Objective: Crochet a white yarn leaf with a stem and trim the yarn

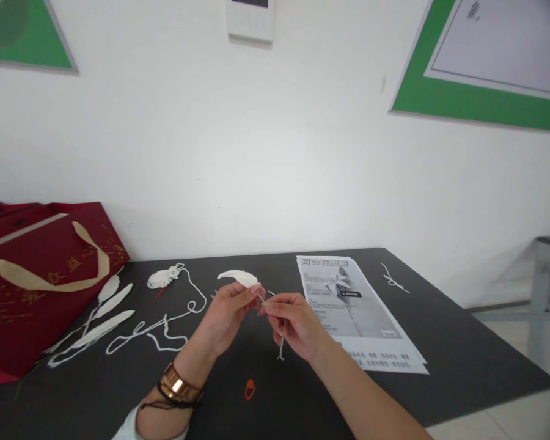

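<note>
My left hand (231, 311) is closed in a pinch on the base of a white crocheted petal (239, 278), whose curved tip points left. Close against it, my right hand (296, 321) pinches white yarn at the petal's base. A short yarn tail (281, 349) hangs below the right fingers. A thin, pale needle-like tip (271, 293) shows just above the right hand; what it belongs to is hidden. On the table below both hands lies an orange stitch marker (250, 389).
Left of my hands lie a white yarn ball (165, 277), a red crochet hook (160, 293) and several white petals (112, 300). A dark red gift bag (50, 269) stands behind them. Printed sheets (366, 311) and a yarn scrap (395, 282) lie to the right on the black table (467, 366).
</note>
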Available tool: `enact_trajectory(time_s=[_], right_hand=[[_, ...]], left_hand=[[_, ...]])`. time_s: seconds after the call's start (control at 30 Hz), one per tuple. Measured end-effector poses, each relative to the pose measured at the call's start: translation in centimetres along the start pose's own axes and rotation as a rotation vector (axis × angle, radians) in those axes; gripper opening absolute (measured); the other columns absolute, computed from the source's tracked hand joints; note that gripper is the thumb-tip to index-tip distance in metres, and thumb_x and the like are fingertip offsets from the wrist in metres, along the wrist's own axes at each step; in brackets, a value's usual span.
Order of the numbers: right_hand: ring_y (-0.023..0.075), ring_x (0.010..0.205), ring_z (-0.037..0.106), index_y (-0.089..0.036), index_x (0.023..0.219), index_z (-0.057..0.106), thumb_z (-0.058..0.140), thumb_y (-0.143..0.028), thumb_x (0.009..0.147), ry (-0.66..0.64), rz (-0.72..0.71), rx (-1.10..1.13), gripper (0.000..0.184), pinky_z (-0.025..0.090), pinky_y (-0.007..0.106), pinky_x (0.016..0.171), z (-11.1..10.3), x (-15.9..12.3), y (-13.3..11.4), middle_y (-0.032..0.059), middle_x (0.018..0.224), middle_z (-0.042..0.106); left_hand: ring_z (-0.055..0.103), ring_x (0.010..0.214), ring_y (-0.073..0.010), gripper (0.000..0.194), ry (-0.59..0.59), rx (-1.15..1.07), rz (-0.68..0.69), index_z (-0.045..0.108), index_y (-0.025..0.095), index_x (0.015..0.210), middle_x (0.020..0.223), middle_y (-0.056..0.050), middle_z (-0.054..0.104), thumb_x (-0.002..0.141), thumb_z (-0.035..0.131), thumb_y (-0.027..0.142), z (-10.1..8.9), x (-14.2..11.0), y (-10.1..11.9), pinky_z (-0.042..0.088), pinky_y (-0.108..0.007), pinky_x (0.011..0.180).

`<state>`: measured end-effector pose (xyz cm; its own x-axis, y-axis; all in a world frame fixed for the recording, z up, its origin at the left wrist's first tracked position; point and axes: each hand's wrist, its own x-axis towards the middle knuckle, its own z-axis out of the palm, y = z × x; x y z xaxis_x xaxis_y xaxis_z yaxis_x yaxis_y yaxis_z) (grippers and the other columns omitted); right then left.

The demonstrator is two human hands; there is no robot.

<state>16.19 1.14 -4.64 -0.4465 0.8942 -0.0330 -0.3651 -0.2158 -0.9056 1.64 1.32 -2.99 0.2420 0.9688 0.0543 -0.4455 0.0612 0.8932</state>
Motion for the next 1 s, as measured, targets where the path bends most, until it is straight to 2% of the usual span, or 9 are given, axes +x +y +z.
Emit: enact_trajectory(time_s=[0.07, 0.17, 0.27, 0.37, 0.47, 0.63, 0.83, 0.93, 1.0], right_hand=[[0.0043, 0.033, 0.030, -0.009, 0.070, 0.065, 0.069, -0.032, 0.068, -0.012, 0.007, -0.004, 0.023, 0.036, 0.019, 0.032, 0.0, 0.0, 0.0, -0.0050, 0.045, 0.043], [0.0042, 0.032, 0.030, -0.010, 0.071, 0.064, 0.065, -0.036, 0.071, 0.053, -0.063, -0.158, 0.026, 0.027, 0.017, 0.031, 0.1, -0.1, -0.1, -0.0051, 0.044, 0.042], [0.0044, 0.038, 0.029, -0.011, 0.073, 0.065, 0.063, -0.039, 0.075, 0.126, -0.148, -0.389, 0.028, 0.020, 0.017, 0.035, 0.3, -0.3, -0.1, -0.0050, 0.046, 0.041], [0.0061, 0.047, 0.030, -0.012, 0.073, 0.066, 0.060, -0.035, 0.078, 0.157, -0.290, -0.613, 0.024, 0.021, 0.018, 0.042, 0.5, -0.5, -0.1, -0.0034, 0.052, 0.042], [0.0074, 0.050, 0.032, -0.013, 0.072, 0.065, 0.058, -0.031, 0.080, 0.171, -0.373, -0.678, 0.022, 0.023, 0.019, 0.045, 0.7, -0.7, -0.1, -0.0026, 0.055, 0.043], [0.0074, 0.052, 0.029, -0.011, 0.066, 0.063, 0.061, -0.033, 0.078, 0.161, -0.318, -0.583, 0.024, 0.022, 0.019, 0.047, 0.5, -0.4, 0.1, -0.0035, 0.054, 0.038], [0.0055, 0.045, 0.022, -0.011, 0.071, 0.069, 0.060, -0.041, 0.078, -0.009, -0.135, -0.534, 0.033, 0.014, 0.020, 0.043, -0.6, 0.1, 0.1, -0.0052, 0.047, 0.031], [0.0045, 0.041, 0.021, -0.012, 0.080, 0.069, 0.071, -0.039, 0.068, -0.131, -0.021, -0.443, 0.029, 0.012, 0.020, 0.040, -1.4, -0.1, -0.6, -0.0069, 0.045, 0.031], [0.0040, 0.039, 0.022, -0.012, 0.079, 0.069, 0.074, -0.036, 0.065, -0.175, -0.028, -0.342, 0.029, 0.012, 0.019, 0.038, -1.9, -0.2, -1.0, -0.0074, 0.044, 0.032]], left_hand=[[0.050, 0.055, -0.0110, 0.021, 0.102, 0.116, 0.031, 0.063, 0.011, 0.060, 0.060, -0.003, 0.059, 0.068, 0.068, 0.030, 0.0, 0.1, -0.4, 0.039, -0.025, 0.058], [0.050, 0.054, -0.0106, 0.023, 0.269, 0.251, 0.126, 0.063, 0.011, 0.059, 0.056, -0.002, 0.060, 0.066, 0.070, 0.031, 0.3, 0.2, -1.0, 0.038, -0.023, 0.056], [0.051, 0.053, -0.0104, 0.021, 0.374, 0.222, 0.200, 0.062, 0.012, 0.060, 0.055, 0.000, 0.060, 0.066, 0.070, 0.031, 0.5, 0.3, -1.4, 0.039, -0.023, 0.056], [0.051, 0.052, -0.0093, 0.021, 0.446, 0.116, 0.212, 0.061, 0.012, 0.057, 0.052, 0.001, 0.059, 0.065, 0.071, 0.029, 0.3, 0.4, -1.5, 0.039, -0.022, 0.056], [0.052, 0.053, -0.0081, 0.019, 0.404, -0.071, 0.184, 0.060, 0.012, 0.055, 0.055, 0.001, 0.060, 0.064, 0.072, 0.024, -0.1, 0.5, -1.5, 0.040, -0.020, 0.057], [0.054, 0.059, -0.0079, 0.012, 0.312, -0.307, 0.159, 0.061, 0.011, 0.063, 0.064, 0.000, 0.061, 0.067, 0.070, 0.018, -0.2, 0.3, -0.9, 0.044, -0.019, 0.059], [0.056, 0.060, -0.0116, 0.012, 0.169, -0.351, 0.063, 0.060, 0.011, 0.064, 0.063, -0.001, 0.057, 0.067, 0.069, 0.018, 0.3, -0.3, 0.3, 0.046, -0.021, 0.054], [0.057, 0.059, -0.0111, 0.011, 0.201, -0.374, 0.067, 0.060, 0.011, 0.065, 0.063, -0.001, 0.059, 0.065, 0.070, 0.016, 0.1, -0.3, 0.7, 0.048, -0.021, 0.058], [0.057, 0.057, -0.0105, 0.010, 0.220, -0.376, 0.075, 0.060, 0.011, 0.064, 0.063, -0.001, 0.059, 0.065, 0.069, 0.015, -0.1, -0.3, 0.8, 0.049, -0.022, 0.058]])
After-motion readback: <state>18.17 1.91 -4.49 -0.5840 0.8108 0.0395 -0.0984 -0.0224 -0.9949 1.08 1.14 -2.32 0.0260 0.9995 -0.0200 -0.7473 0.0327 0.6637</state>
